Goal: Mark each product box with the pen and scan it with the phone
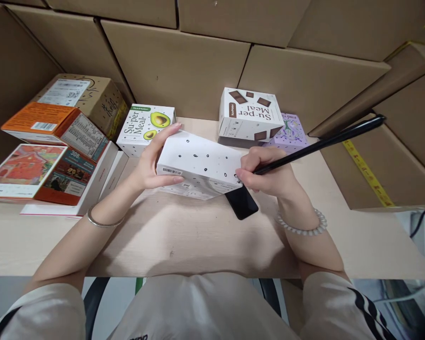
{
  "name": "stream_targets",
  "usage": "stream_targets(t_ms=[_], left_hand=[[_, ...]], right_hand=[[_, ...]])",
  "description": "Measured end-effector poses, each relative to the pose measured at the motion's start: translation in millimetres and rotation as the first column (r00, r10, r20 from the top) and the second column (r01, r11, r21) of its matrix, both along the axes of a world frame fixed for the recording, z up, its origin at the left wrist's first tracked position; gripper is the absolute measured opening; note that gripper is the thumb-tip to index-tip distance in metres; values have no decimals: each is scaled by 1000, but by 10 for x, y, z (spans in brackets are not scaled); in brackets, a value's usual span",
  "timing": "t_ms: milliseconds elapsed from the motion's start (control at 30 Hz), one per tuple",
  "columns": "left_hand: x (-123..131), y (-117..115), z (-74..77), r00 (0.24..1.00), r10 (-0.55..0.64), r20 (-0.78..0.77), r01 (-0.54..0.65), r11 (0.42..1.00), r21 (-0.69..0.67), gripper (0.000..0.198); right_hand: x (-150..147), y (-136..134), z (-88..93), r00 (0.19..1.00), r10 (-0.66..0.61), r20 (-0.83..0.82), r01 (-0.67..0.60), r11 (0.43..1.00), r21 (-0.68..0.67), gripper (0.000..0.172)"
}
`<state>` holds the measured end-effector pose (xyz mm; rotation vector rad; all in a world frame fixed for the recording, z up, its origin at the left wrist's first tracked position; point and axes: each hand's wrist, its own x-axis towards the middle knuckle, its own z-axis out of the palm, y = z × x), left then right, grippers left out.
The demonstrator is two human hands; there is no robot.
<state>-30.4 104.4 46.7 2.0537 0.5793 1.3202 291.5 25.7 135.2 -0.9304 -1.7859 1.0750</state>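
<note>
At mid-frame, the left hand (155, 158) grips a white box (201, 156); the right hand (273, 183) holds a black stick (322, 144) at the box's right end. Work looks begun; what's left, I cannot tell.

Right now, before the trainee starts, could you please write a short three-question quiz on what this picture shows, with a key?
1. What does the right grip hold?
2. True or false: in this view, the held box hides part of the phone.
3. The meal box just beyond the left grip has a picture of: a) chocolate, b) avocado, c) orange.

Key:
1. A long black stick.
2. True; only the phone's nearer part shows.
3. b) avocado.
</note>
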Motion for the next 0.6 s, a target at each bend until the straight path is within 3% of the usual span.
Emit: stream_targets(t_ms=[167,267,433,600], left_hand=[[-19,-36,6,1000,-19,-15,20,998,51,119],[-22,-38,-3,999,-30,-30,32,997,67,122],[-30,-28,-31,1000,3,-27,-2,999,36,124],[-34,12,-46,999,16,-40,-12,995,101,125]], right_hand=[[-13,-18,-19,1000,-15,-6,15,999,29,42],[-10,-20,-9,999,32,-18,-32,999,22,44],[-17,-29,-9,999,-32,-14,32,998,55,37],[-18,-16,-26,999,6,46,-8,1000,24,39]])
